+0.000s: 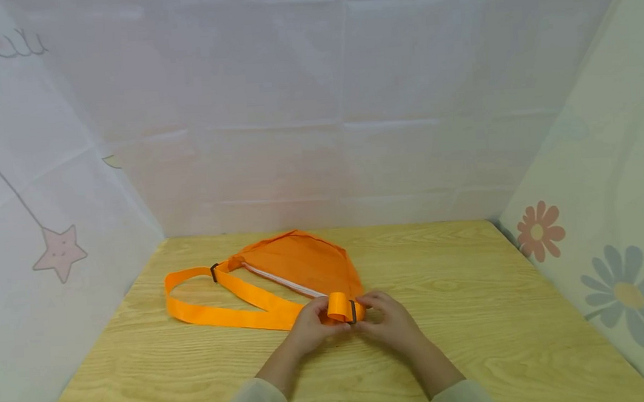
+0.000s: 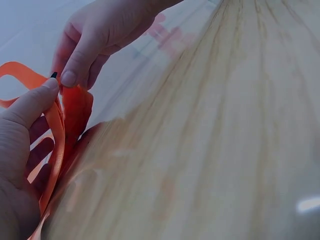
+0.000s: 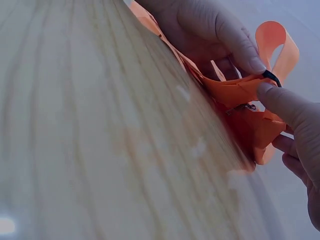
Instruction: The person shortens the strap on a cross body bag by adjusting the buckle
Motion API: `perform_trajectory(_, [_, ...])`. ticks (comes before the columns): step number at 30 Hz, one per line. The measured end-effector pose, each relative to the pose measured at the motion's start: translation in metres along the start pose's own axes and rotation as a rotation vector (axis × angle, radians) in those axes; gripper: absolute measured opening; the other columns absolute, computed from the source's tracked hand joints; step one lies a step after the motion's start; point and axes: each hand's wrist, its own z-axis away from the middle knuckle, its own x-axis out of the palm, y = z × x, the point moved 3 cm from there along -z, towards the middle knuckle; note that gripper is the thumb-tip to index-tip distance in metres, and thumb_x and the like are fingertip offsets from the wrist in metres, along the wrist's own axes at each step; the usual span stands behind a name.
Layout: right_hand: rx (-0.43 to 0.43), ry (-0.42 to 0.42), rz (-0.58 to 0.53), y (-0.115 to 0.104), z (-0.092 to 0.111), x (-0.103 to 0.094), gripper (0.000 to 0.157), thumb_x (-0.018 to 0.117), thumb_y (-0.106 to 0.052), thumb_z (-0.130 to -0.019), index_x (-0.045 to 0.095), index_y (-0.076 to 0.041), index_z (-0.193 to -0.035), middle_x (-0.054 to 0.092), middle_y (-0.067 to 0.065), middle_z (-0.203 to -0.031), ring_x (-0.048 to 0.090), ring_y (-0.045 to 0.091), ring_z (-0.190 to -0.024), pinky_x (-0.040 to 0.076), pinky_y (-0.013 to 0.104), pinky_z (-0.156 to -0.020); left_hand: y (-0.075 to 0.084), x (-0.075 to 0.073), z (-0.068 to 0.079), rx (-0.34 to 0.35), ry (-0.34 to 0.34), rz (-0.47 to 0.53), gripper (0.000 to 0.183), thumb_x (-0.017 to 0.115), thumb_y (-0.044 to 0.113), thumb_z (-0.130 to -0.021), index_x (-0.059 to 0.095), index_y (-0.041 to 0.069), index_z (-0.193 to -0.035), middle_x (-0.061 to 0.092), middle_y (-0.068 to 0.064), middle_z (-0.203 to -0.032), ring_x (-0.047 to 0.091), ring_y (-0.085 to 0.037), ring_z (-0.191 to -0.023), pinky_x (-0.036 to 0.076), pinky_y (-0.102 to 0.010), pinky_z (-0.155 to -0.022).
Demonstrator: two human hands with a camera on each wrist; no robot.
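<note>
An orange zippered bag [image 1: 303, 259] lies on the table, its white zipper [image 1: 282, 278] facing the person. Its orange strap [image 1: 213, 315] loops out to the left and comes back to the bag's near right corner. There my left hand [image 1: 310, 327] pinches the strap beside a black buckle [image 1: 353, 312]. From the other side my right hand [image 1: 390, 322] pinches the strap end at the same buckle. A small loop of strap [image 3: 278, 45] stands up out of the buckle between both hands. In the left wrist view both thumbs meet near the buckle.
A second black slider [image 1: 214, 273] sits on the strap near the bag's left end. The wood-grain table [image 1: 470, 314] stretches around the bag. Pale cloth walls with a star [image 1: 59, 253] and flowers [image 1: 630, 295] enclose its back and sides.
</note>
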Motion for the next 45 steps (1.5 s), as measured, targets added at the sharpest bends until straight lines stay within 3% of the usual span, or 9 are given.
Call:
perform_trajectory(4, [-0.024,-0.009,0.022,0.000,0.000,0.002,0.051,0.086,-0.022,-0.074,0.069,-0.010,-0.121,0.066,-0.001,-0.113,0.063,0.019,-0.103,0.052,0.043,-0.093,0.001,0.002,0.000,0.010,0.001,-0.021,0.039,0.084,0.018,-0.077,0.069,0.008,-0.112,0.067,-0.008,-0.112,0.058,-0.014,-0.101,0.048,-0.027,-0.092])
perform_trajectory(10, [-0.032,-0.034,0.006,0.000,0.000,0.002,0.055,0.086,-0.026,-0.073,0.068,-0.012,-0.123,0.066,-0.001,-0.115,0.063,0.019,-0.105,0.052,0.044,-0.094,0.001,0.003,0.000,0.039,0.012,-0.131,0.038,0.085,0.023,-0.077,0.069,0.013,-0.110,0.068,-0.002,-0.108,0.058,-0.015,-0.099,0.047,-0.030,-0.093])
perform_trajectory(17, [-0.051,-0.092,-0.042,0.002,0.000,0.002,0.060,0.084,-0.035,-0.071,0.067,-0.013,-0.124,0.064,0.000,-0.118,0.062,0.022,-0.108,0.051,0.045,-0.095,0.004,0.001,0.001,0.134,0.005,-0.332,0.037,0.086,0.032,-0.074,0.072,0.018,-0.106,0.068,0.005,-0.101,0.057,-0.012,-0.096,0.048,-0.032,-0.091])
perform_trajectory(23, [-0.009,-0.132,-0.066,0.003,0.001,0.003,0.053,0.084,-0.034,-0.075,0.068,-0.015,-0.122,0.063,-0.001,-0.118,0.062,0.022,-0.108,0.050,0.044,-0.095,0.005,0.001,0.001,0.174,-0.018,-0.460,0.043,0.086,0.040,-0.073,0.071,0.020,-0.108,0.068,0.005,-0.106,0.058,-0.013,-0.100,0.048,-0.034,-0.093])
perform_trajectory(30, [0.038,-0.108,-0.072,0.003,0.001,0.003,0.053,0.084,-0.034,-0.075,0.068,-0.013,-0.121,0.064,-0.001,-0.118,0.063,0.021,-0.106,0.050,0.043,-0.095,0.004,0.000,-0.001,0.291,0.010,-0.736,0.047,0.083,0.045,-0.074,0.067,0.021,-0.111,0.071,0.007,-0.102,0.064,-0.013,-0.096,0.048,-0.038,-0.091])
perform_trajectory(36, [0.059,-0.099,-0.086,0.004,0.001,0.003,0.054,0.085,-0.033,-0.074,0.068,-0.012,-0.121,0.065,0.000,-0.119,0.063,0.022,-0.107,0.049,0.045,-0.096,0.004,-0.006,0.002,0.247,0.025,-0.761,0.036,0.080,0.040,-0.078,0.071,0.021,-0.108,0.073,0.008,-0.102,0.064,-0.013,-0.096,0.047,-0.037,-0.093])
perform_trajectory(38, [0.071,-0.101,-0.089,0.004,0.000,0.002,0.054,0.085,-0.033,-0.075,0.067,-0.011,-0.121,0.065,0.001,-0.120,0.063,0.022,-0.108,0.049,0.047,-0.097,0.005,-0.009,0.005,0.304,0.061,-0.770,0.028,0.081,0.037,-0.078,0.073,0.021,-0.099,0.073,0.008,-0.097,0.063,-0.013,-0.093,0.047,-0.034,-0.090])
perform_trajectory(43, [0.114,-0.100,-0.105,0.004,0.000,0.001,0.049,0.085,-0.031,-0.075,0.068,-0.011,-0.117,0.065,0.003,-0.120,0.062,0.025,-0.110,0.047,0.053,-0.098,0.011,-0.017,0.010,0.618,0.212,-0.813,0.012,0.084,0.022,-0.073,0.076,0.020,-0.082,0.072,0.009,-0.081,0.063,-0.012,-0.079,0.048,-0.029,-0.077])
perform_trajectory(45, [0.119,-0.094,-0.122,0.004,-0.001,0.000,0.046,0.085,-0.029,-0.075,0.069,-0.012,-0.115,0.066,0.002,-0.117,0.062,0.026,-0.110,0.047,0.053,-0.099,0.015,-0.019,0.012,0.705,0.255,-0.819,0.012,0.085,0.018,-0.071,0.076,0.019,-0.079,0.070,0.007,-0.077,0.062,-0.013,-0.076,0.048,-0.029,-0.073])
